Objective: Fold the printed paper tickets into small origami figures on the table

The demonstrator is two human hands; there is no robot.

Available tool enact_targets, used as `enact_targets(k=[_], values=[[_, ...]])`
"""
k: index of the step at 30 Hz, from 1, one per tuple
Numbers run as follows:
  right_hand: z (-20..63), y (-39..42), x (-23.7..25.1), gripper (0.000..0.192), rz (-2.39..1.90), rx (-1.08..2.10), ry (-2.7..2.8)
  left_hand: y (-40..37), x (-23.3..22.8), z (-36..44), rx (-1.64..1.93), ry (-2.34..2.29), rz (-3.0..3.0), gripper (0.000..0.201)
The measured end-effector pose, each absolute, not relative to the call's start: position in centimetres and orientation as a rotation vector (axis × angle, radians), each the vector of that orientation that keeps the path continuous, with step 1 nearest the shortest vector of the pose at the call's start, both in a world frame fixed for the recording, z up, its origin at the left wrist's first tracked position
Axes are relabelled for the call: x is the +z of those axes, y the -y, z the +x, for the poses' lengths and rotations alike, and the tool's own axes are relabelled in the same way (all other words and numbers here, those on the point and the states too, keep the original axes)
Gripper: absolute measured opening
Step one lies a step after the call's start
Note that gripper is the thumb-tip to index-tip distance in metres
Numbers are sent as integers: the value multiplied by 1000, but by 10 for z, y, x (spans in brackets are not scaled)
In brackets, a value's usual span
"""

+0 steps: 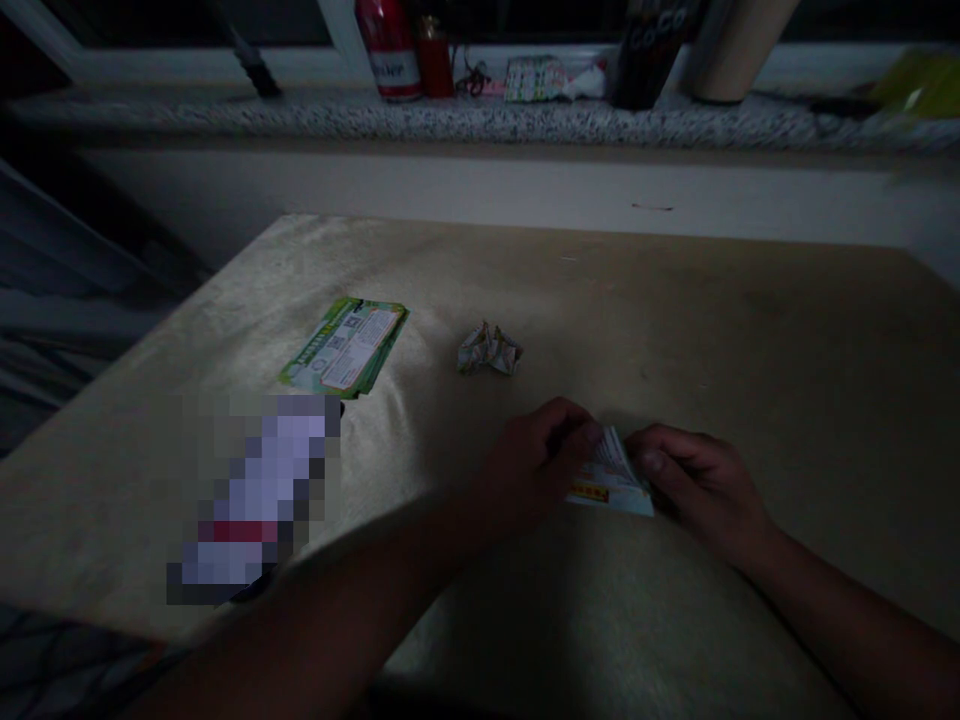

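A small printed slip of paper [611, 480] lies on the near middle of the table [750, 340], held between both hands. It is pale with a yellow and red band along its near edge, and it looks partly folded, though the dim light hides the creases.

The left hand [536, 460] comes in from the near left and closes over the slip's left edge, fingers curled down on it and pinching it. The right hand [694, 480] comes in from the near right and grips the slip's right edge, the thumb lying on top of the paper and the fingers bent around it. Both hands rest low on the table top, just beside each other with the slip between them.

Farther off, a little to the left of the hands, sits a small crumpled ball of paper [489, 350], apart from them. Farther left lies a flat stack of green and white leaflets [346, 346]. Near the leaflets, toward the near left edge, is a blurred-out long object [255, 500] that cannot be made out.

Beyond the table runs a speckled stone windowsill [480, 120] carrying a red can [388, 50], a smaller red can [435, 58], a printed packet [551, 78], a dark cup [649, 55] and a pale roll [739, 50].
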State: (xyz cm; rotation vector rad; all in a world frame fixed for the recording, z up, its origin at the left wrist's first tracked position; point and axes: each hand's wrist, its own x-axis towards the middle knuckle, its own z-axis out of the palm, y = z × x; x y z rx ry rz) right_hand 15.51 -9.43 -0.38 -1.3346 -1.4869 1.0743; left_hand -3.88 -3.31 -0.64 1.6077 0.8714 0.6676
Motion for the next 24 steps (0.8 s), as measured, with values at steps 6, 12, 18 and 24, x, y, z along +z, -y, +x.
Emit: enact_targets(k=[6, 12, 18, 24], values=[[153, 94, -3, 39, -1390, 1061, 1456, 33, -6, -39, 672, -851, 1608, 30], [153, 92, -3, 38, -1365, 1067, 1496, 32, -6, -39, 671, -851, 1649, 30], [158, 92, -5, 34, -1201, 1014, 1600, 31, -8, -39, 668, -853, 1663, 33], [155, 93, -4, 23, -1313, 1024, 1564, 32, -10, -39, 670, -847, 1648, 32]])
